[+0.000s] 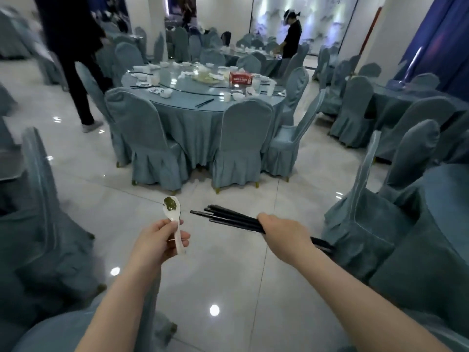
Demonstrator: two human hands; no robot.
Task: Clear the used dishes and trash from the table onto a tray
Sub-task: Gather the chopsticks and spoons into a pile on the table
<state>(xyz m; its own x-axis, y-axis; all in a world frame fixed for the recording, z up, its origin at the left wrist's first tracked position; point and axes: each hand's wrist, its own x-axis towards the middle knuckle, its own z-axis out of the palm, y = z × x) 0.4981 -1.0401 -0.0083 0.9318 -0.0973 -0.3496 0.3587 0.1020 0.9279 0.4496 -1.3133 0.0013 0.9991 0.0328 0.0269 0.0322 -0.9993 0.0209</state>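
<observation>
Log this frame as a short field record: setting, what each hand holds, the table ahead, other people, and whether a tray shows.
setting: banquet hall, round tables and covered chairs in blue-grey cloth, glossy tiled floor
left hand: grips a white spoon, green residue in its bowl
right hand: grips a bundle of black chopsticks, tips pointing left
table ahead: uncleared; bowls, cups, chopsticks, red box
other people: one walking at left, one standing at a far table
tray: none in view

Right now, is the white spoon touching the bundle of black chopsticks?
Apart. The head view shows bare floor between the white spoon in the left hand and the black chopsticks in the right hand.
</observation>
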